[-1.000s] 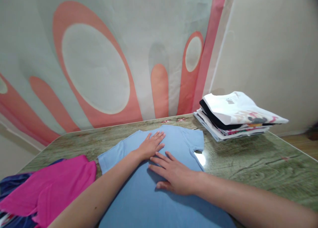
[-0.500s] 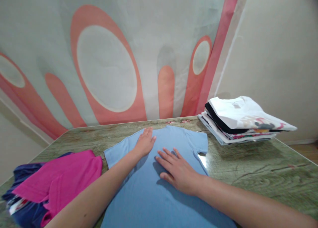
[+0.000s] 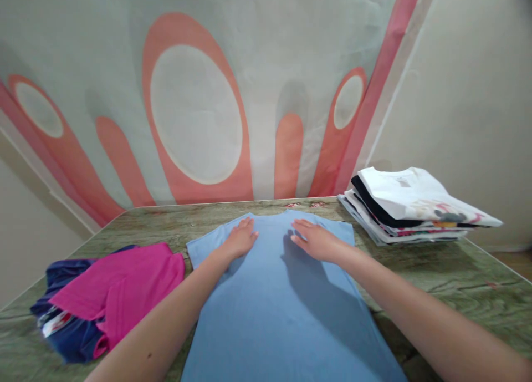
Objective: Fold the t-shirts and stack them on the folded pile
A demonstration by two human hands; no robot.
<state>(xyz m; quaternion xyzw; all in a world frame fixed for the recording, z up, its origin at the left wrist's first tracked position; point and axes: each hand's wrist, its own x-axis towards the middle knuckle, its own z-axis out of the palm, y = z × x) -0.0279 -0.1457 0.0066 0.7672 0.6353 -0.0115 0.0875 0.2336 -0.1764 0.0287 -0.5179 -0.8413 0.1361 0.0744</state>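
A light blue T-shirt (image 3: 274,304) lies spread out in front of me, its neckline toward the far edge and its sleeves out to the sides. The lower end runs out of view at the bottom. Flat on its upper left part, near the shoulder, rests my left hand (image 3: 241,238), fingers stretched forward. My right hand (image 3: 316,240) is over the upper right part near the other shoulder, fingers extended, casting a shadow on the cloth. Whether its palm touches the fabric I cannot tell. Neither hand grips anything.
On the wood-patterned table (image 3: 419,276), a stack of folded shirts (image 3: 419,204), white on top, stands at the back right. A loose heap with a pink garment (image 3: 133,288) and dark blue clothing (image 3: 70,337) lies at left. A printed backdrop (image 3: 266,66) hangs behind the table.
My right hand has moved up and away from me, from the shirt's middle to its right shoulder. The right sleeve looks straighter. My left hand stays near the left shoulder; the view has shifted slightly.
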